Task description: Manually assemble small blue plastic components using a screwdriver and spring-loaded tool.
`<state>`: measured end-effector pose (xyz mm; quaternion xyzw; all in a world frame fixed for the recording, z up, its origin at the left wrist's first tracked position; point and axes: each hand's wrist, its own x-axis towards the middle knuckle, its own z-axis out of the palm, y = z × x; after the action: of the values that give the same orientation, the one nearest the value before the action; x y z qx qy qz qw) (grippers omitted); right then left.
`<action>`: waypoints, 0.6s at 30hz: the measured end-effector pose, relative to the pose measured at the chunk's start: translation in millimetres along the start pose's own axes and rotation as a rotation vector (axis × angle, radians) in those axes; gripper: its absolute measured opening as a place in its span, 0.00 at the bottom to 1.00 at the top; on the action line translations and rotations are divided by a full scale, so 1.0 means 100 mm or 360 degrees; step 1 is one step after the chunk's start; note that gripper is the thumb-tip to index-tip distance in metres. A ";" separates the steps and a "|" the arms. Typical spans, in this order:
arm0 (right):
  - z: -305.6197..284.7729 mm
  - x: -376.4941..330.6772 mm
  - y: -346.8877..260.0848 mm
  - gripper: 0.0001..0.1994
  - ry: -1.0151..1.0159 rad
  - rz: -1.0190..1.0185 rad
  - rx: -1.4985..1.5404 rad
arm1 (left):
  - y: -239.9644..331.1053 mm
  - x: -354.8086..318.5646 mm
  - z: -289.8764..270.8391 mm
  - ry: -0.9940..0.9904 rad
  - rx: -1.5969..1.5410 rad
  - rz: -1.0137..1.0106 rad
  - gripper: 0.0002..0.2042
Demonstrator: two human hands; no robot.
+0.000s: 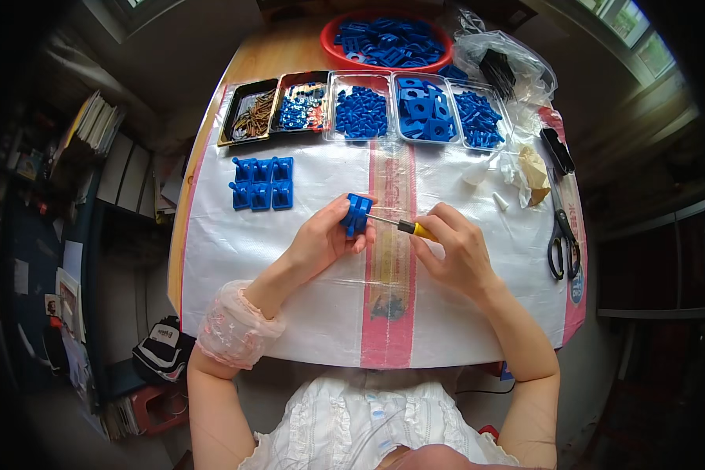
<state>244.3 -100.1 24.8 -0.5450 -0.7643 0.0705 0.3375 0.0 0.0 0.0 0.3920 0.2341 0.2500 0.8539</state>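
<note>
Over the middle of the table, my left hand grips a small blue plastic part between thumb and fingers. My right hand is closed around the yellow and black handle of a screwdriver. Its thin metal shaft points left, and the tip meets the right side of the blue part; the exact contact spot is too small to make out. To the left of my left hand, several blue assembled pieces stand close together in rows on the white sheet.
Along the far side stand trays of brass screws, small metal pieces and blue parts. Behind them is a red basin heaped with blue pieces. Black scissors, a crumpled brown paper and a white cone-shaped tip lie at right.
</note>
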 end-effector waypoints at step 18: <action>0.02 0.03 -0.10 0.08 0.0124 0.0008 0.0037 | 0.04 -0.05 0.01 0.0032 0.0026 -0.0018 0.24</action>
<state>234.5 -100.8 29.7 -0.5452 -0.7484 0.0589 0.3731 -4.1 -1.5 4.7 0.3951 0.2470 0.2472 0.8496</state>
